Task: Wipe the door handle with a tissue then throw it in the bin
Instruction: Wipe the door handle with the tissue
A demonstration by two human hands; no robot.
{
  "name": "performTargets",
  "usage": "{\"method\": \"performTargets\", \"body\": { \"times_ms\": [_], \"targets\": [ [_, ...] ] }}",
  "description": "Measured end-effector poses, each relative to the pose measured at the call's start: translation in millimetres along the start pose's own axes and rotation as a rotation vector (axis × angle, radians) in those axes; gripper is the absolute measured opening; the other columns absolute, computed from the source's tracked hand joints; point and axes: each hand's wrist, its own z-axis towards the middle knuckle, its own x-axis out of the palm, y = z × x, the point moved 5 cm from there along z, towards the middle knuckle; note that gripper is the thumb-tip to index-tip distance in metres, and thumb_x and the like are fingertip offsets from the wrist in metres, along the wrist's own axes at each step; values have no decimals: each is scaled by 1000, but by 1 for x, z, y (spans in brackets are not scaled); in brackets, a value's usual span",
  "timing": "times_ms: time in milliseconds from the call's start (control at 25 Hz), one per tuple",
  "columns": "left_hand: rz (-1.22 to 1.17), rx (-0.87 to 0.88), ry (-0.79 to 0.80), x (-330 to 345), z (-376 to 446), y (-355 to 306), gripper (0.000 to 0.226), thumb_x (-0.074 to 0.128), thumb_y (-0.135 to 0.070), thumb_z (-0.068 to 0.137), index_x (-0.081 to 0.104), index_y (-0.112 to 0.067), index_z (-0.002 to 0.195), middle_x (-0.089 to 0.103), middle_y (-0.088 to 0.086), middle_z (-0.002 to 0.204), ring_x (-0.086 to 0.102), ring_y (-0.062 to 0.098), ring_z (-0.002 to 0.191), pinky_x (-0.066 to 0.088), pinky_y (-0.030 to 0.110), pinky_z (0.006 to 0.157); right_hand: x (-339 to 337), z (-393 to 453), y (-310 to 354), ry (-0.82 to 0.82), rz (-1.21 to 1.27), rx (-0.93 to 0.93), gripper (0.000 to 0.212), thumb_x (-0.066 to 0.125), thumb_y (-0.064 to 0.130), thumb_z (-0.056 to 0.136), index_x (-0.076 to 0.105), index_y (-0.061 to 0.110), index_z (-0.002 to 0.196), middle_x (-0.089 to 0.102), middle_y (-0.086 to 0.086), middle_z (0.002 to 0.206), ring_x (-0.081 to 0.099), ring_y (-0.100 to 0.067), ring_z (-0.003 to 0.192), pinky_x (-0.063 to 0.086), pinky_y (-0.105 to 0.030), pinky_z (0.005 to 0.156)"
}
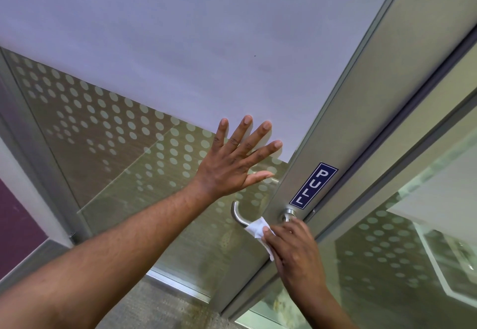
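Head view: our left hand (233,163) presses flat, fingers spread, on the door (180,57); our right hand (291,248) pinches a tissue (255,229) around the handle (238,215)

Two bare forearms in shot, no sleeves, no watch, no rings; left hand (232,158) and right hand (294,248) both ungloved, nails trimmed short.

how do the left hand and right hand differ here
The left hand is open with fingers spread flat against the glass door; the right hand is curled around a white tissue. The left sits above the door handle; the right presses the tissue onto it. Both are bare.
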Motion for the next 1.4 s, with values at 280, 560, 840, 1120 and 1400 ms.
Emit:
{"method": "performTargets", "body": {
  "times_ms": [280,560,840,1120,1400],
  "targets": [
    [-4,1,-3,-1,0,1,91,42,-81,102,4,-36,171,-18,3,181,-17,34,167,-13,63,132,17,18,22,26,24,24,29,85,4,82,78,8,110,76,-1,89,62,-27,80,49,-54,107],
    [8,0,18,1,-2,2,92,41,-82,101,2,-36,171,-20,4,181,-19,34,166,-15,63,132,-2,-19,-5,-55,40,126,21,69,15,94,79,11,112,76,-2,110,58,-25,104,43,-41,108],
    [26,22,18,3,-3,2,95,44,-80,101,-2,-34,171,-19,6,181,-19,36,166,-14,65,131,15,-34,-14,-398,789,1142,25,81,13,87,82,37,80,76,7,89,74,-5,81,51,-18,75],
    [12,28,36,1,-3,2,96,45,-79,102,-3,-33,171,-23,6,180,-22,37,165,-15,65,129,28,-33,-18,-667,1245,1462,12,76,1,90,81,7,98,83,-12,99,77,-23,90,58,-34,90],
    [16,27,42,3,-4,2,95,45,-79,102,-2,-33,171,-23,6,180,-23,37,165,-16,65,129,27,-36,-10,-647,1454,1508,24,74,1,90,75,-6,113,81,-16,111,78,-20,98,58,-36,98]
  ]
}}
